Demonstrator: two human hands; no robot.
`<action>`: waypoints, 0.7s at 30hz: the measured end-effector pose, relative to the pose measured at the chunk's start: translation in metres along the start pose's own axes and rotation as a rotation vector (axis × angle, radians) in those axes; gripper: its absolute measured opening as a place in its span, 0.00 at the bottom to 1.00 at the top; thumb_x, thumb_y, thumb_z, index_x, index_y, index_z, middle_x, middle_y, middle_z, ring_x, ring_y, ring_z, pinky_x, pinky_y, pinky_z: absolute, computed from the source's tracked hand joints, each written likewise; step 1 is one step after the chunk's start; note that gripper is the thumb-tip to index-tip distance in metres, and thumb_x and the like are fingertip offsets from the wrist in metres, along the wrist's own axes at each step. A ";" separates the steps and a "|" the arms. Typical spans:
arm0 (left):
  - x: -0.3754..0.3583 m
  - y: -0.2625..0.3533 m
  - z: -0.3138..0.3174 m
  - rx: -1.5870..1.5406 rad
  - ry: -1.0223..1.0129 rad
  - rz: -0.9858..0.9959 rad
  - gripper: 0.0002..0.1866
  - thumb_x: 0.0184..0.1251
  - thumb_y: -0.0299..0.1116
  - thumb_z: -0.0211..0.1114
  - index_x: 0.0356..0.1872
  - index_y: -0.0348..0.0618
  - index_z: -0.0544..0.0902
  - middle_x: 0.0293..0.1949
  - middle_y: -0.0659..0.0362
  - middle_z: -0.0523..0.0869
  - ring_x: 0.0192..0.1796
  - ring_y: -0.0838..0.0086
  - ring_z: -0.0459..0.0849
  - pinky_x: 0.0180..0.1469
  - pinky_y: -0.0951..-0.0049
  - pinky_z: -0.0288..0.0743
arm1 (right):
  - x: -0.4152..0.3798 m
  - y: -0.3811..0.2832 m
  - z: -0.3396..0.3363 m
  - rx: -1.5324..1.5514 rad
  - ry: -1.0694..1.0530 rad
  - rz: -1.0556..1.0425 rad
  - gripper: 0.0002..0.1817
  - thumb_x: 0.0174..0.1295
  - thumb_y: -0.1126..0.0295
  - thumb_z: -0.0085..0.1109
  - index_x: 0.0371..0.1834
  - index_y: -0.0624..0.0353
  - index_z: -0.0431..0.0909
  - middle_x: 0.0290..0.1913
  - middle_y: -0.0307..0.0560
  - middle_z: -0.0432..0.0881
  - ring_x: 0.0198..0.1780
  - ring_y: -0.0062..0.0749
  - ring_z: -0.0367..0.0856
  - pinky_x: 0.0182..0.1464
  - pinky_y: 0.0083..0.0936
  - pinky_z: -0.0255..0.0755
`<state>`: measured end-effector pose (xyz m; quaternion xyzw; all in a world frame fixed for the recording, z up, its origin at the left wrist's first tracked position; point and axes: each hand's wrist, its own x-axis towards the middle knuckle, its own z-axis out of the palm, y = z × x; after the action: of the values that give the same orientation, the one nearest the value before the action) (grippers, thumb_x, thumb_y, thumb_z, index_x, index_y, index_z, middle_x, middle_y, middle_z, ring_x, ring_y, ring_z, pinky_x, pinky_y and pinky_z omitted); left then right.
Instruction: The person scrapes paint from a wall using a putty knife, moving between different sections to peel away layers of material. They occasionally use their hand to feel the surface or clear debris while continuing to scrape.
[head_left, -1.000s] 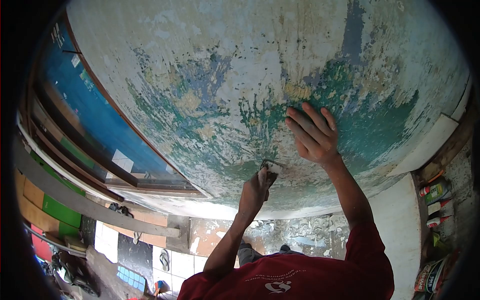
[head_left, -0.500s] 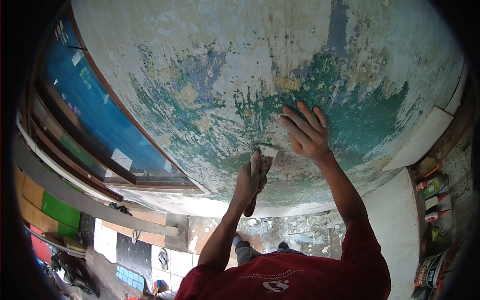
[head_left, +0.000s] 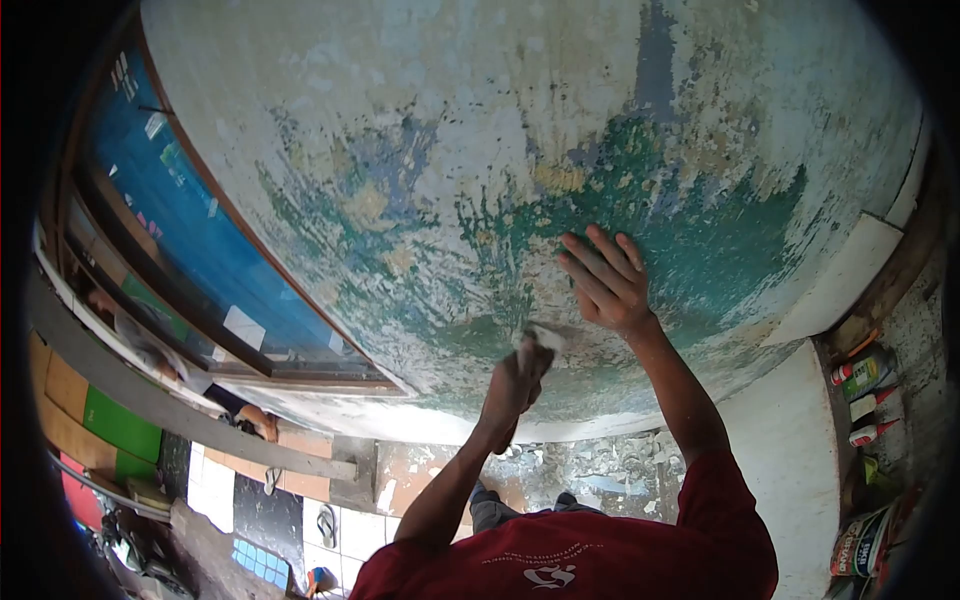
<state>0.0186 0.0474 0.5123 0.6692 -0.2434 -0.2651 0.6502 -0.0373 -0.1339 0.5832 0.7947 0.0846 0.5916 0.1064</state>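
My left hand (head_left: 512, 388) is closed around the handle of a paint scraper (head_left: 545, 341), low on the wall in front of me. Motion blurs the blade, which is at or very close to the wall surface. Fingers stretched out, my right hand (head_left: 608, 285) lies against the wall (head_left: 480, 130), above and to the right of the scraper. Green, purple and yellowish paint shows in patches through the flaked pale coat. Both forearms come up from the red shirt at the bottom of the view.
A brown-framed window (head_left: 330, 378) borders the wall at left; a person (head_left: 258, 421) is partly visible beyond it. Paint flakes (head_left: 610, 468) litter the floor by my feet. Glue bottles (head_left: 872, 433) and a paint can (head_left: 858, 545) stand at right. A slipper (head_left: 326, 525) lies on the tiles.
My left hand has moved the scraper downward and slightly right. My right hand stays spread on the wall, shifted slightly in view. A person has appeared at the left by the window.
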 end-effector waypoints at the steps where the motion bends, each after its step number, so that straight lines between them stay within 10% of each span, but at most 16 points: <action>1: -0.006 0.015 0.006 -0.078 0.049 0.063 0.27 0.73 0.51 0.42 0.26 0.36 0.73 0.15 0.65 0.69 0.13 0.83 0.60 0.16 0.78 0.52 | 0.000 0.002 0.000 -0.006 0.006 -0.008 0.15 0.61 0.73 0.46 0.46 0.51 0.81 0.55 0.37 0.78 0.63 0.32 0.69 0.70 0.35 0.51; 10: 0.000 0.014 0.005 0.045 -0.194 -0.119 0.29 0.72 0.53 0.42 0.37 0.33 0.77 0.14 0.68 0.65 0.12 0.86 0.61 0.14 0.81 0.52 | -0.015 -0.007 -0.009 0.140 0.004 0.069 0.15 0.58 0.77 0.48 0.46 0.58 0.80 0.55 0.45 0.77 0.62 0.40 0.70 0.68 0.38 0.54; 15: -0.008 0.024 0.010 -0.037 -0.160 -0.097 0.30 0.72 0.55 0.41 0.35 0.33 0.77 0.15 0.66 0.68 0.15 0.86 0.66 0.15 0.80 0.57 | -0.070 -0.076 -0.028 0.450 0.038 0.687 0.15 0.57 0.78 0.51 0.49 0.63 0.74 0.50 0.55 0.77 0.55 0.46 0.74 0.58 0.36 0.64; 19: 0.001 -0.009 0.019 -0.100 -0.121 -0.047 0.30 0.72 0.56 0.40 0.34 0.36 0.76 0.15 0.66 0.68 0.13 0.85 0.65 0.13 0.81 0.57 | -0.112 -0.144 -0.013 0.914 0.033 1.502 0.21 0.67 0.62 0.47 0.58 0.64 0.64 0.44 0.46 0.73 0.46 0.29 0.72 0.48 0.26 0.66; 21: 0.000 -0.015 0.024 -0.082 -0.138 -0.113 0.30 0.72 0.55 0.40 0.33 0.34 0.77 0.16 0.64 0.71 0.15 0.83 0.68 0.16 0.79 0.62 | -0.108 -0.142 -0.017 1.087 -0.094 1.557 0.23 0.70 0.55 0.40 0.59 0.62 0.65 0.42 0.38 0.72 0.38 0.19 0.68 0.41 0.18 0.64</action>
<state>0.0020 0.0307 0.4973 0.6347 -0.2382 -0.3565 0.6429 -0.0854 -0.0238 0.4498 0.5916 -0.2095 0.3435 -0.6987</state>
